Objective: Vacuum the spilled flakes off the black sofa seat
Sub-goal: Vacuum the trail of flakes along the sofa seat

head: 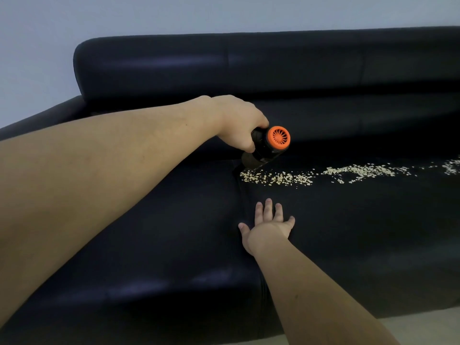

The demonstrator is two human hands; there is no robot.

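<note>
vacuum (270,145) at flakes (276,177) — left hand (239,123)

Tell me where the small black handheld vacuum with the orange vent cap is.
Head view, centre: the black handheld vacuum, gripped by the left hand, nozzle at the left end of the pale flake trail.

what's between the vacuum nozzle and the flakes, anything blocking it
Nothing visible. The left hand grips the handheld vacuum, its nozzle down on the seat at the left end of the flakes. The right hand rests flat on the sofa seat nearer the camera, clear of the trail.
</note>
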